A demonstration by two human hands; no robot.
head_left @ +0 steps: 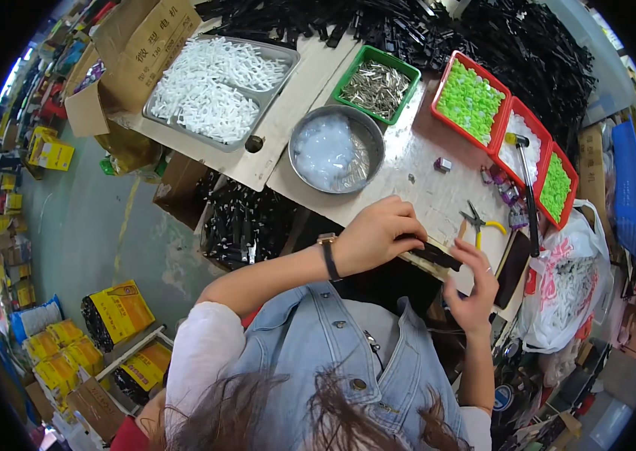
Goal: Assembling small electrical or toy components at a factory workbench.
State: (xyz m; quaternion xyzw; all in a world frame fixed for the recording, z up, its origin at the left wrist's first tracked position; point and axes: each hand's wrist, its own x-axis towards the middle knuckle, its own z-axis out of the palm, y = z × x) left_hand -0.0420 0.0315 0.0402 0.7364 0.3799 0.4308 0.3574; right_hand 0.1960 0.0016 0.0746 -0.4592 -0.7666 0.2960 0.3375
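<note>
Black and narrow, the part [440, 256] is between the two hands, just above the near edge of the table [408, 174]. The left hand [383, 234] has its fingers curled, and the thumb closes toward them at the left end of the part; this looks like a firm pinch, although the knuckles hide most of the contact. The right hand [474, 292] is more open: the thumb stands apart from the fingers, and the fingertips are at the other end of the part. Whether they touch it, I cannot tell.

By its look I judge the part to be plastic, so it should be light and rather stiff. The surface is probably smooth and may slip a little under dry fingers. Because it is thin, strong bending in the middle could perhaps crack it. The good place to hold is by the two ends, or along the long sides with a gentle pinch.

Near the right hand lie the pliers [479, 222], with yellow handles, and farther right the hammer [529, 188]. Beyond the left hand is the steel bowl [371, 150], and behind it the green tray [367, 112] with metal pins [375, 85].
</note>
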